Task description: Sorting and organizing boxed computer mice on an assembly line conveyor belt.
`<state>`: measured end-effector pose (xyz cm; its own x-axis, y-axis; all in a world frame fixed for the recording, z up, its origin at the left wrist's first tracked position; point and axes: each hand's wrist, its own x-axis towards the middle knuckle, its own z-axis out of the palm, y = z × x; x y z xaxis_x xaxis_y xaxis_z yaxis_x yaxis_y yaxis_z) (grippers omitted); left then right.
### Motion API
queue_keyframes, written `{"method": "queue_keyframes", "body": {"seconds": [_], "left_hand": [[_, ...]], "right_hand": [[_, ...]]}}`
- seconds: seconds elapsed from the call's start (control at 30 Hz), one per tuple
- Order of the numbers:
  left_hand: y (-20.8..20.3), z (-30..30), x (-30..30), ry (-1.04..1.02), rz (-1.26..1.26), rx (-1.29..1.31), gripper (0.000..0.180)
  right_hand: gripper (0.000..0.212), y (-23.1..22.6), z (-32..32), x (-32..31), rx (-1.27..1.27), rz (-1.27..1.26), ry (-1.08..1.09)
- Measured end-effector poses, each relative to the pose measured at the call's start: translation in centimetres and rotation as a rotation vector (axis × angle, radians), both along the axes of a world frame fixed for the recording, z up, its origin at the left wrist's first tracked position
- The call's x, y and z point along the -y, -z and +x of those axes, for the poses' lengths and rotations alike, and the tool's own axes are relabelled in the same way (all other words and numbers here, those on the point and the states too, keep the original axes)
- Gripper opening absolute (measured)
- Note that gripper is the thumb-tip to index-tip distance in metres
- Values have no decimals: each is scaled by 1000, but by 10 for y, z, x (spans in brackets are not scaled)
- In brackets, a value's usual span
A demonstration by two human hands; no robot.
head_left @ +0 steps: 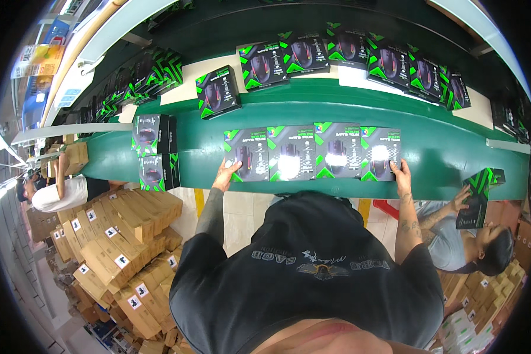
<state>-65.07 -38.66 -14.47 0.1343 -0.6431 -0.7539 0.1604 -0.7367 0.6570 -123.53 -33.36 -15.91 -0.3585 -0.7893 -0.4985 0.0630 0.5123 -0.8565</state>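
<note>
A row of several black and green computer mouse boxes [291, 153] lies side by side on the green bench, each with a mouse pictured on its face. My left hand [226, 174] grips the leftmost box [246, 154], its thumb on the front and the other fingers hidden at the edge. At the opposite end, my right hand [402, 177] holds the rightmost box [380, 154] the same way, thumb over its lower right part. The boxes between my hands touch or nearly touch one another.
More mouse boxes [304, 52] line the shelf behind the green bench [200, 159]. Two stacks of boxes [153, 134] stand at left. A co-worker at right holds a mouse box [477, 197]; another person [62, 192] is far left. Brown cartons [109, 236] pile up at lower left.
</note>
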Motion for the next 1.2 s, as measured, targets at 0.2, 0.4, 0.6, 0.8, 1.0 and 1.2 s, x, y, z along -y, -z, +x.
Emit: {"method": "queue_keyframes", "body": {"seconds": [0.2, 0.4, 0.6, 0.8, 1.0, 1.2], "left_hand": [[9, 30, -9, -70, -218, -102, 74], [-35, 63, 55, -203, -444, -70, 75], [-64, 74, 206, 180, -544, 280, 67], [-31, 58, 197, 102, -169, 329, 93], [15, 45, 231, -260, -549, 53, 70], [-7, 9, 169, -159, -761, 112, 59]], "right_hand": [[42, -9, 30, 26, 192, -87, 113], [50, -64, 51, 128, 162, -427, 49], [54, -131, 34, 258, -166, -434, -65], [52, -123, 30, 172, -318, -369, 223], [53, -92, 124, 47, 172, -225, 281], [52, -77, 228, 32, 257, -165, 66]]}}
